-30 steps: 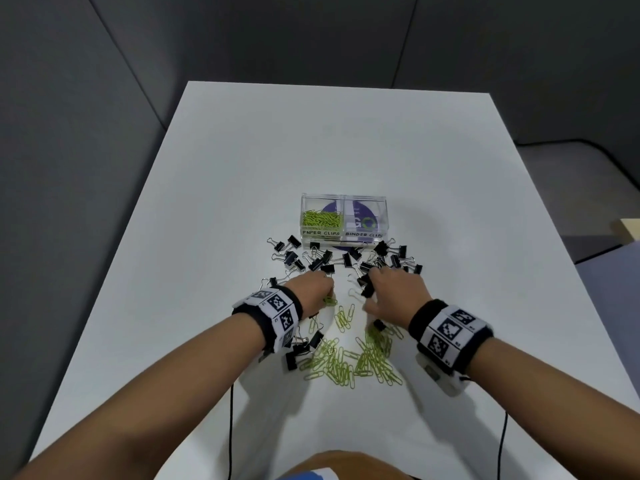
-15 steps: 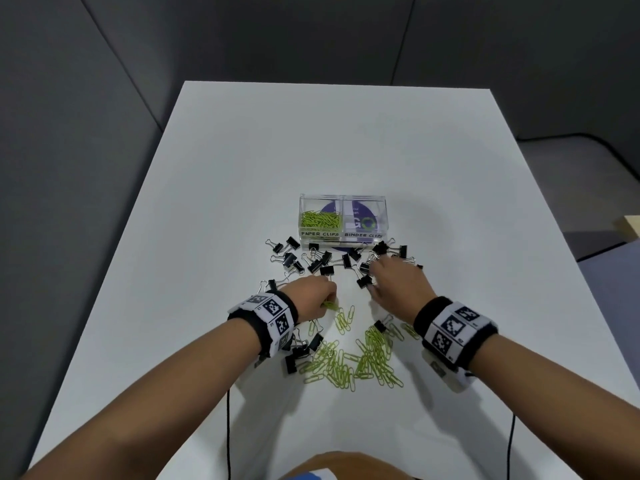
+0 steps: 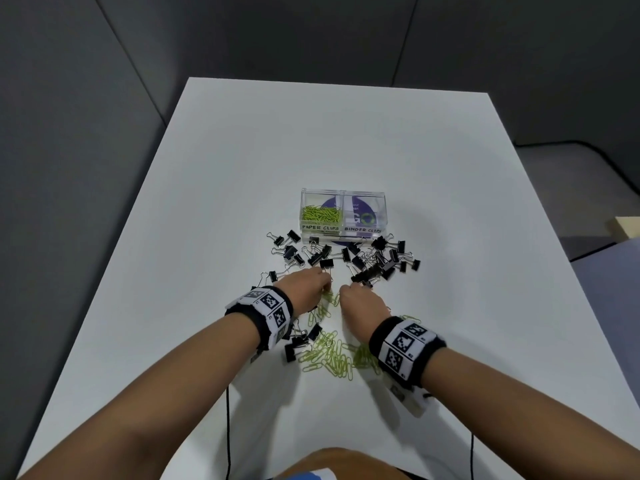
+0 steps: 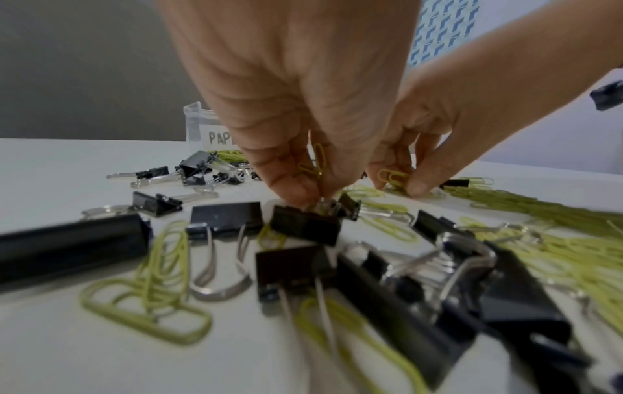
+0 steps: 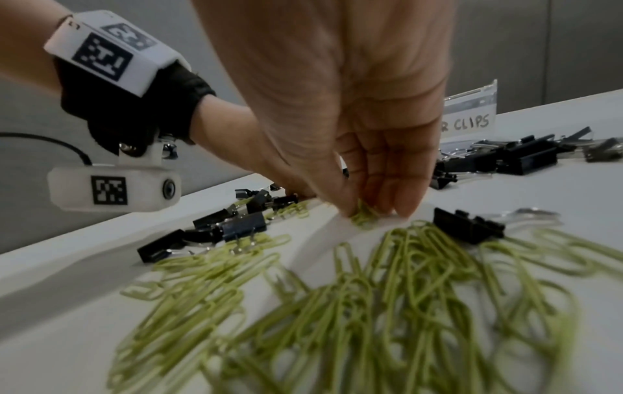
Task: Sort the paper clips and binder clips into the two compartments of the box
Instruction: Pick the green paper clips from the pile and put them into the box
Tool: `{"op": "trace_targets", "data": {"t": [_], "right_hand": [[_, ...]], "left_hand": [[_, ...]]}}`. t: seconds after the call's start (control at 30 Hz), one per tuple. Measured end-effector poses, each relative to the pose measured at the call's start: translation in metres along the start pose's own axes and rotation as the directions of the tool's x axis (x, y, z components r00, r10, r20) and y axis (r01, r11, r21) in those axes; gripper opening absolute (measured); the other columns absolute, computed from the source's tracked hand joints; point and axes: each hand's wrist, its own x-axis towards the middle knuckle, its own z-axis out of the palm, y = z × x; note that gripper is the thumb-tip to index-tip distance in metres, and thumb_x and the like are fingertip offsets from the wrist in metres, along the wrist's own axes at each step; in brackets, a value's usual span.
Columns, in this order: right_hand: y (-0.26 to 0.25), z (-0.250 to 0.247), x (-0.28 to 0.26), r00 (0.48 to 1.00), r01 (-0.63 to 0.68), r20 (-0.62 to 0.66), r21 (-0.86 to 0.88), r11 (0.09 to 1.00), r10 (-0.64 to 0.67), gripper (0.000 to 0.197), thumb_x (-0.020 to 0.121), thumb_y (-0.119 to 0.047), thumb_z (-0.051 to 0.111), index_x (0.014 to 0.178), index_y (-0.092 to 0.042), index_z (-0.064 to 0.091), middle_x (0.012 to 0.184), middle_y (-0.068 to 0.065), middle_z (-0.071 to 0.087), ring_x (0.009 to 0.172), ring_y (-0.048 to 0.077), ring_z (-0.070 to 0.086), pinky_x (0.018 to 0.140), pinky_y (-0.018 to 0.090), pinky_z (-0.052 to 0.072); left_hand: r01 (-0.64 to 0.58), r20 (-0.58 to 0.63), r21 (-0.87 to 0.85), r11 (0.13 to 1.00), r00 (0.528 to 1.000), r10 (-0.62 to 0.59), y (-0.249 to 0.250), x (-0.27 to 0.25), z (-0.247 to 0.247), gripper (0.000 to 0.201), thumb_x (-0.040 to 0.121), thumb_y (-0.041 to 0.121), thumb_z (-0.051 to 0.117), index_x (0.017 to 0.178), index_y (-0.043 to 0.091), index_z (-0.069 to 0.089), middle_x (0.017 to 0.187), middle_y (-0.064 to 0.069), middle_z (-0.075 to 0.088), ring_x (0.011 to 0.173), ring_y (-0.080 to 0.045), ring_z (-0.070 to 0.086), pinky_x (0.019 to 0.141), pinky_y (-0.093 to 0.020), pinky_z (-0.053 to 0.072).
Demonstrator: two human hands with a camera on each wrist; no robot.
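A clear two-compartment box (image 3: pixel 343 192) stands mid-table. Its left half, labelled PAPER CLIPS, holds green paper clips (image 3: pixel 320 214); the right half (image 3: pixel 367 206), labelled BINDER CLIPS, shows no clips. Black binder clips (image 3: pixel 377 265) lie scattered in front of it, and a heap of green paper clips (image 3: pixel 332 355) lies nearer me. My left hand (image 3: pixel 323 285) holds a few paper clips (image 4: pixel 316 160) in its curled fingers, and its fingertips (image 4: pixel 296 186) touch a binder clip (image 4: pixel 305 225). My right hand (image 3: pixel 343 293) pinches paper clips (image 5: pixel 362 217) off the table, close beside the left hand.
The white table (image 3: pixel 346 133) stretches far behind the box, with grey partition walls beyond it. A few binder clips (image 3: pixel 299 342) lie under my left wrist. Two black cables (image 3: pixel 227 410) hang over the near table edge.
My right hand has pulled back from the binder clips, leftwards and towards me, to the paper clips beside the left hand. The left hand has hardly moved.
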Motion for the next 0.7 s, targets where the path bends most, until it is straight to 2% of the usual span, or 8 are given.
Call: {"op": "trace_targets", "data": {"t": [0.1, 0.2, 0.33, 0.47, 0.6, 0.7], "right_hand": [[0.003, 0.002, 0.000, 0.999, 0.014, -0.033, 0.022, 1.000, -0.013, 0.034, 0.083, 0.012, 0.049, 0.114, -0.003, 0.049, 0.116, 0.017, 0.053, 0.107, 0.030, 0.051, 0.088, 0.033, 0.046], [0.008, 0.002, 0.003, 0.999, 0.026, -0.026, 0.022, 0.999, -0.025, 0.033, 0.081, 0.011, 0.053, 0.111, -0.003, 0.051, 0.114, 0.017, 0.054, 0.104, 0.030, 0.052, 0.086, 0.034, 0.045], [0.013, 0.002, 0.012, 1.000, 0.009, 0.019, 0.027, 1.000, -0.010, 0.024, 0.082, 0.008, 0.057, 0.104, -0.001, 0.054, 0.107, 0.018, 0.059, 0.092, 0.029, 0.055, 0.082, 0.035, 0.047], [0.017, 0.001, 0.020, 0.999, -0.003, 0.052, 0.061, 0.998, 0.000, 0.018, 0.088, 0.007, 0.044, 0.101, 0.002, 0.055, 0.106, 0.021, 0.060, 0.090, 0.031, 0.056, 0.073, 0.035, 0.041], [0.020, 0.004, 0.021, 0.999, 0.009, 0.050, 0.072, 0.997, -0.013, 0.020, 0.088, 0.008, 0.043, 0.103, 0.002, 0.055, 0.110, 0.020, 0.055, 0.098, 0.034, 0.056, 0.081, 0.037, 0.045], [0.021, 0.007, 0.018, 1.000, 0.024, 0.014, 0.084, 0.996, -0.025, 0.018, 0.087, 0.006, 0.047, 0.103, 0.000, 0.054, 0.109, 0.017, 0.053, 0.096, 0.032, 0.054, 0.080, 0.036, 0.044]], "left_hand": [[-0.001, -0.009, -0.021, 1.000, 1.000, 0.000, 0.004, -0.004, 0.000, 0.029, 0.089, 0.013, 0.051, 0.117, 0.011, 0.054, 0.118, -0.007, 0.051, 0.107, -0.023, 0.054, 0.091, -0.034, 0.048], [-0.017, 0.026, 0.004, 1.000, 1.000, 0.016, 0.009, -0.006, -0.003, 0.037, 0.085, 0.020, 0.058, 0.120, 0.010, 0.051, 0.120, -0.008, 0.049, 0.109, -0.023, 0.051, 0.091, -0.032, 0.046], [-0.003, 0.081, 0.065, 0.998, 0.997, -0.002, 0.014, -0.004, -0.005, 0.034, 0.088, 0.019, 0.059, 0.120, 0.007, 0.051, 0.122, -0.012, 0.052, 0.110, -0.027, 0.053, 0.092, -0.034, 0.045], [0.034, 0.122, 0.041, 0.999, 0.992, -0.039, 0.017, -0.003, -0.007, 0.029, 0.092, 0.017, 0.056, 0.118, 0.005, 0.054, 0.120, -0.015, 0.057, 0.110, -0.029, 0.056, 0.093, -0.035, 0.046], [0.052, 0.112, -0.042, 0.998, 0.993, -0.047, 0.017, -0.003, -0.011, 0.026, 0.092, 0.015, 0.056, 0.115, 0.003, 0.058, 0.120, -0.014, 0.058, 0.109, -0.028, 0.057, 0.091, -0.032, 0.045], [0.082, 0.106, -0.107, 0.991, 0.992, -0.070, 0.013, -0.005, -0.012, 0.025, 0.092, 0.013, 0.054, 0.115, 0.005, 0.058, 0.119, -0.012, 0.061, 0.108, -0.025, 0.058, 0.089, -0.030, 0.046]]}}
